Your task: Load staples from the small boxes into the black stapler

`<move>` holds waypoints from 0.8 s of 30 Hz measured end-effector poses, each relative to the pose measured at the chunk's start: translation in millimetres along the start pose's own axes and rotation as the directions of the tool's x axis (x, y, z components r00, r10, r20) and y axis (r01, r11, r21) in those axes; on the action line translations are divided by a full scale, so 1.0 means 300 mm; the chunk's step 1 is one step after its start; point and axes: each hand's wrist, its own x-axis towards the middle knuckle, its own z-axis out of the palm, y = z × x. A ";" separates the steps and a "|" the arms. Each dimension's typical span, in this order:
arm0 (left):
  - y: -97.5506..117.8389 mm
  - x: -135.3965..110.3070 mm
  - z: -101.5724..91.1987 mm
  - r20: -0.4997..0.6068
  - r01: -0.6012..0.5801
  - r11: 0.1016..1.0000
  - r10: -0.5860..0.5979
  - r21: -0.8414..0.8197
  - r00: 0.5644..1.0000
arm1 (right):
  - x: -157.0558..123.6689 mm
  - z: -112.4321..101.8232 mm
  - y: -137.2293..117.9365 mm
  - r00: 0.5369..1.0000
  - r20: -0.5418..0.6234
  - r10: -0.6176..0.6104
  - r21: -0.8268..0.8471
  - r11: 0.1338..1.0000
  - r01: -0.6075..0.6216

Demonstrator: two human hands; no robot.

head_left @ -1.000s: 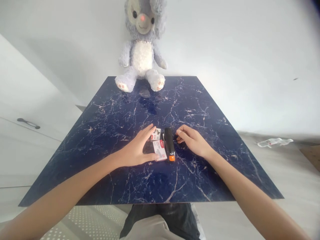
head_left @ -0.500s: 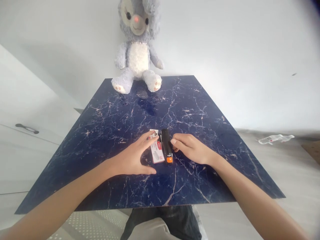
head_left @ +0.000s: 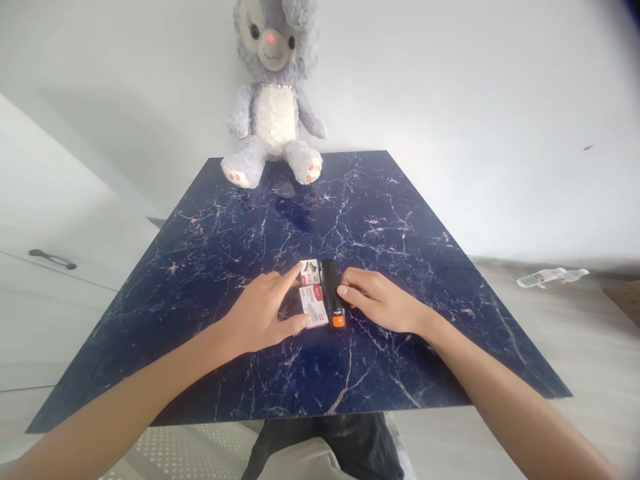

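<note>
A black stapler (head_left: 331,287) with an orange piece at its near end lies on the dark blue marbled table (head_left: 400,233). Along its left side, two small white-and-red staple boxes lie end to end: the far box (head_left: 309,269) and the near box (head_left: 315,308). My left hand (head_left: 263,310) is open, its index finger at the far box's left edge and its thumb at the near box's lower left. My right hand (head_left: 377,299) is closed, fingers curled in, thumb and knuckles against the stapler's right side. Its curled fingertips are mostly hidden.
A grey-and-white plush toy (head_left: 275,113) sits at the table's far edge against the wall. Clear plastic bottles (head_left: 550,277) lie on the floor to the right. A white cabinet with a dark handle (head_left: 53,259) stands at the left.
My left hand has drawn back slightly left, uncovering the far box, and its thumb has risen to the near box. My right hand has shifted slightly left, staying closed beside the stapler.
</note>
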 end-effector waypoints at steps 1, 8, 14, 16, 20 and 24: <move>0.007 0.000 -0.005 0.000 -0.003 1.000 0.003 0.020 1.000 | -0.001 0.001 0.000 1.000 -0.005 -0.009 -0.011 1.000 0.009; 0.037 0.003 -0.007 -0.021 -0.053 0.999 0.054 0.009 0.998 | -0.007 0.007 0.001 0.999 0.034 0.016 0.048 0.999 -0.017; 0.009 0.000 0.008 0.040 -0.060 0.998 0.060 -0.023 0.997 | -0.009 0.003 -0.002 1.000 0.025 0.009 0.037 0.999 -0.010; -0.006 -0.003 0.027 0.048 -0.033 0.999 0.035 -0.032 0.998 | -0.009 0.002 -0.005 1.000 0.026 0.014 0.036 0.999 -0.015; -0.008 -0.002 0.069 0.023 0.018 0.999 -0.017 -0.031 1.000 | -0.011 0.012 -0.016 0.996 -0.002 0.084 0.046 0.995 -0.084; 0.026 0.039 0.092 -0.002 0.031 0.999 -0.031 -0.043 1.000 | -0.026 0.016 -0.024 0.976 -0.088 0.199 0.103 0.976 -0.190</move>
